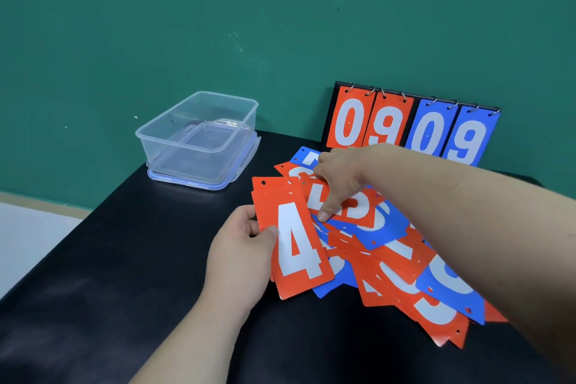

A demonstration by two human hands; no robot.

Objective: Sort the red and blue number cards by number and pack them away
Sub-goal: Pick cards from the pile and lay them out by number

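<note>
head view: nearest me, my left hand [246, 246] is gripping a small stack of red cards [293, 243], thumb on the face of the top 4 and fingers curled round the left edge. the stack is fanning a little, so i am judging that a slack grip could let the lower cards slide out onto the black table [124, 290]. just beyond, my right hand [336, 178] is reaching over the loose pile [405, 274] of red and blue cards and pinching one red card [352, 206] between thumb and curled fingers. my hand is covering part of its number, so i am not reading it for sure. that card is lying tangled among others, so pulling it fast could drag neighbours along or scatter them. my forearm is hanging low over the pile and could sweep some away. a 6 and a 9 are looking alike upside down, so a wrong match is a risk if i rush. further left, well apart from the pile, the clear box [199, 137] is sitting on its lid [187, 182] with no cards in it. at the back the scoreboard [411, 125] is standing against the green wall.
</note>
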